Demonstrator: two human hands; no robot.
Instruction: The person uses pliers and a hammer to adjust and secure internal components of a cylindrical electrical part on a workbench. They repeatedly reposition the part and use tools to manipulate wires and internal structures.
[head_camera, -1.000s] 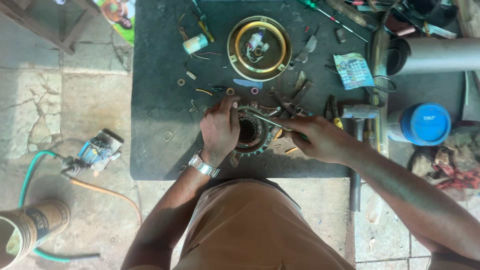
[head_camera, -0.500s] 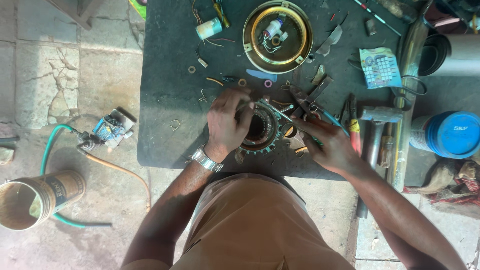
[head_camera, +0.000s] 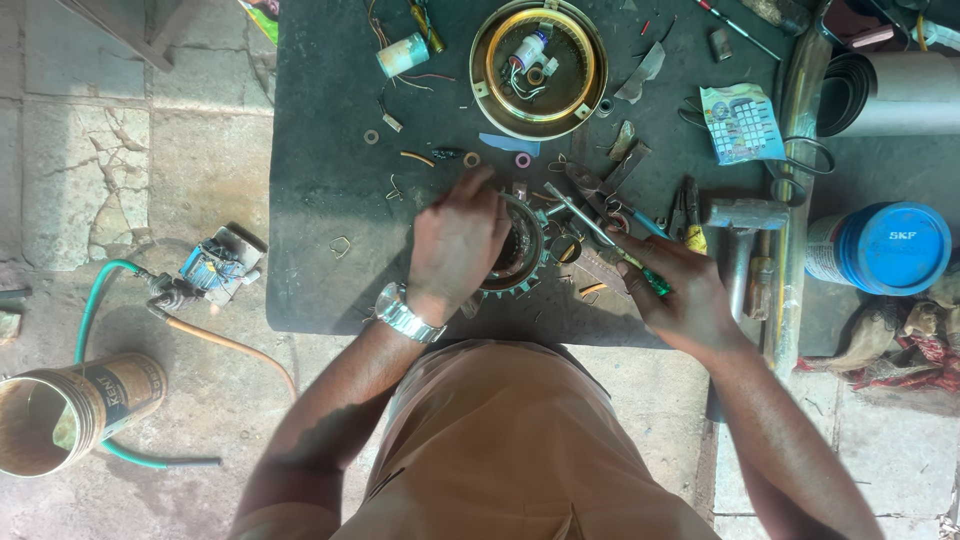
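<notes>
A round toothed motor part (head_camera: 520, 262) is held down on the dark worktop (head_camera: 330, 150), close to its near edge and roughly at its middle. The left hand (head_camera: 458, 240) is laid over the part's left side, fingers curled around the rim and grasping it; a metal wristwatch (head_camera: 405, 313) is worn just behind that hand. The right hand (head_camera: 680, 290) is clenched around the green handle of a screwdriver (head_camera: 605, 238), whose thin shaft is slanted up and to the left, with its tip brought to the upper right edge of the toothed part (whether the tip actually touches the metal cannot be told).

Beyond the hands, a round brass-coloured housing (head_camera: 538, 68) is seen lying open side up, with a small white component and wires inside it. A small white cylinder (head_camera: 402, 54) is found to its left, and loose washers and bits of wire are scattered between it and the left hand. To the right of the screwdriver, pliers (head_camera: 688, 215) and a hammer (head_camera: 745, 225) are laid side by side, with a small printed packet (head_camera: 742, 122) further back. A blue-lidded tin (head_camera: 880, 248) is set on its side at the worktop's right. On the floor to the left, an open can (head_camera: 70, 408) is lying beside a green hose (head_camera: 95, 300).
</notes>
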